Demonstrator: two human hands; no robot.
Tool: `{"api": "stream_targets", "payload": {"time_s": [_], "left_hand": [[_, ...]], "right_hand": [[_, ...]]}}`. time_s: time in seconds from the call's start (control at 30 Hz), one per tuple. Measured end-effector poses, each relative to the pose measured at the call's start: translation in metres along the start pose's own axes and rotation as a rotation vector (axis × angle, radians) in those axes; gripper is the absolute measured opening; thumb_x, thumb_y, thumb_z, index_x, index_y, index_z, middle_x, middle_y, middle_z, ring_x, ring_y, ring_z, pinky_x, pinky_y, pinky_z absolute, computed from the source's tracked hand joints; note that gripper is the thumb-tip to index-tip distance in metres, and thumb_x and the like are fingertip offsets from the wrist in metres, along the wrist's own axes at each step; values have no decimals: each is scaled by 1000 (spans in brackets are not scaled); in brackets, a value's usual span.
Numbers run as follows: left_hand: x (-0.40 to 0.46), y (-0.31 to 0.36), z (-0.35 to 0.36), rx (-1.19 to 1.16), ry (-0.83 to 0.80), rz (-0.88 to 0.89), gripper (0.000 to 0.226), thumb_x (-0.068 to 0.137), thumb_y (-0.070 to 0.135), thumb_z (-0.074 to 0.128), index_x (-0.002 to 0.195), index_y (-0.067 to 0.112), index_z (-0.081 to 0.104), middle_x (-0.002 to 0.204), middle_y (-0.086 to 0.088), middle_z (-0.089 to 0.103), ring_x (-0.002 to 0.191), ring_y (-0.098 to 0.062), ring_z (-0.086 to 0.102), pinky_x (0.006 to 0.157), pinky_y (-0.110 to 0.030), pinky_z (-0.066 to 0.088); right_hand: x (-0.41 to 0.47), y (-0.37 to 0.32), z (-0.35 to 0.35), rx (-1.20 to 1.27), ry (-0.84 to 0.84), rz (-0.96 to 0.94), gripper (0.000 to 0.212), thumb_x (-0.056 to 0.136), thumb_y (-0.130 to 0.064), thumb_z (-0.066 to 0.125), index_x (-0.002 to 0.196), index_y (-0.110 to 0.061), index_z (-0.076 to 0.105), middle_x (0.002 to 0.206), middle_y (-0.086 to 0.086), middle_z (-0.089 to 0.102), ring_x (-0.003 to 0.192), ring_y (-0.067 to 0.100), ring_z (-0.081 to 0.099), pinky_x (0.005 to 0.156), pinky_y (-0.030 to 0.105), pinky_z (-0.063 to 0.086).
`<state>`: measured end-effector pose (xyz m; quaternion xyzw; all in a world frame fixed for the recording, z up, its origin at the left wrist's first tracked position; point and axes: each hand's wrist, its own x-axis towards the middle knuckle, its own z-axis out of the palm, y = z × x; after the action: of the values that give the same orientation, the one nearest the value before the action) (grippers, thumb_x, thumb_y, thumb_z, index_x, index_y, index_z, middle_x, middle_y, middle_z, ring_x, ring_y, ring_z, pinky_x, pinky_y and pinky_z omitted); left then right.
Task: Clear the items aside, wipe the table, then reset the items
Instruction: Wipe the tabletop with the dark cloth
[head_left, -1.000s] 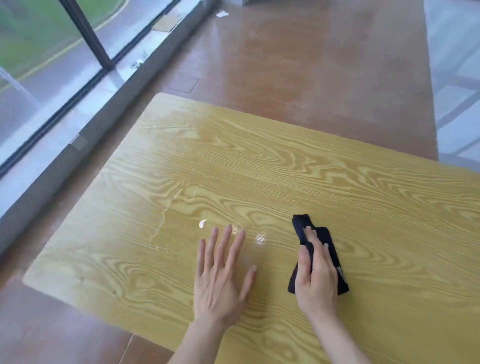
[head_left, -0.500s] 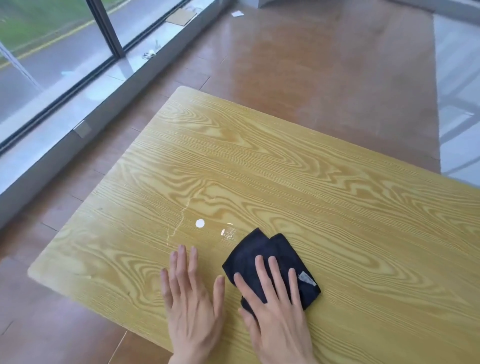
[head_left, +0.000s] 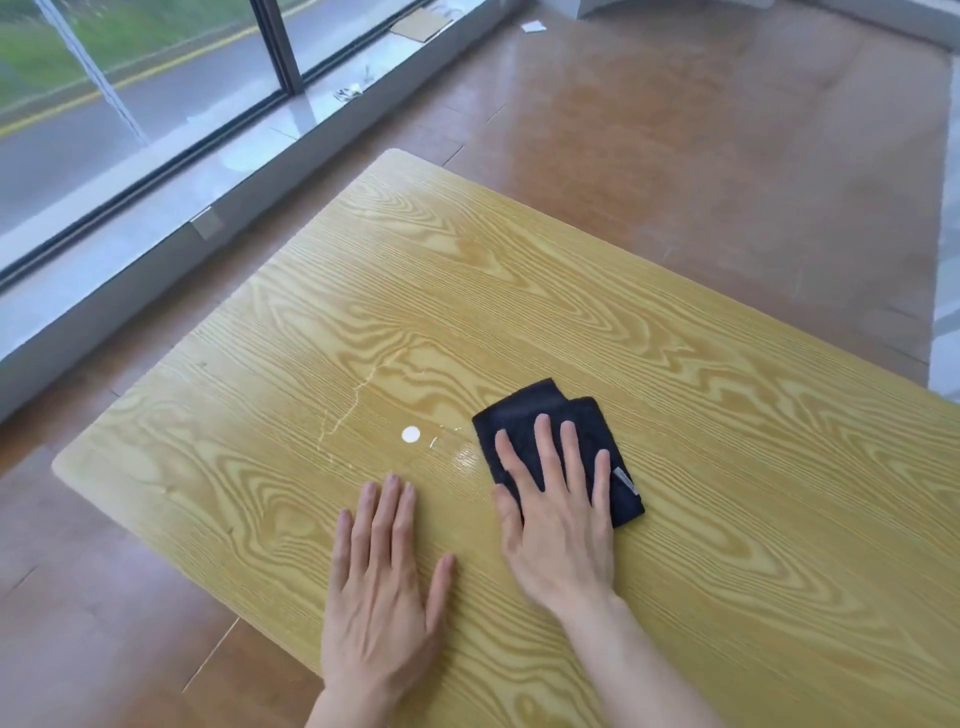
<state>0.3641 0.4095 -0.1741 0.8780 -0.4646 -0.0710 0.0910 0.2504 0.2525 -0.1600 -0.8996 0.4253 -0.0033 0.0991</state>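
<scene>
Right hand (head_left: 558, 514) presses the dark cloth (head_left: 563, 444) flat, fingers spread; left hand (head_left: 382, 597) lies open, bracing the tabletop (head_left: 727, 467). Overlapping strokes with even pressure seem best.

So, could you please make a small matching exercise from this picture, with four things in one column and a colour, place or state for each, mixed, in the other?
Things:
1. left hand
2. right hand
3. cloth
4. table

Descriptions:
A. dark, folded, with a small grey tag
B. flat on the bare wood, holding nothing
C. yellow wood grain
D. pressing down on the cloth

Pairs: 1-B, 2-D, 3-A, 4-C
</scene>
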Motion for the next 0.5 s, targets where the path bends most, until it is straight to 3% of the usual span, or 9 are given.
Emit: {"api": "stream_targets", "payload": {"time_s": [0.13,0.37,0.5], "left_hand": [[1,1,2,16,16,-6,79,98,57,35,160,10,21,170,-5,15,158,-24,8,125,-52,14],[-2,7,2,25,78,-27,78,98,55,34,161,14,16,170,-4,11,158,-24,6,125,-53,13],[-4,9,-2,-5,98,-46,79,98,54,37,161,13,14,171,-4,10,158,-24,6,124,-53,12]], "right_hand": [[1,5,-1,-16,-31,-10,60,105,-55,23,163,-41,15,175,6,-1,161,31,-9,125,64,4],[-84,22,12,-20,-65,-322,65,102,-58,39,162,-42,21,175,6,9,161,33,6,120,67,19],[-88,35,14,-31,-52,-370,70,99,-63,44,162,-43,21,174,3,12,161,30,12,119,63,21]]}}
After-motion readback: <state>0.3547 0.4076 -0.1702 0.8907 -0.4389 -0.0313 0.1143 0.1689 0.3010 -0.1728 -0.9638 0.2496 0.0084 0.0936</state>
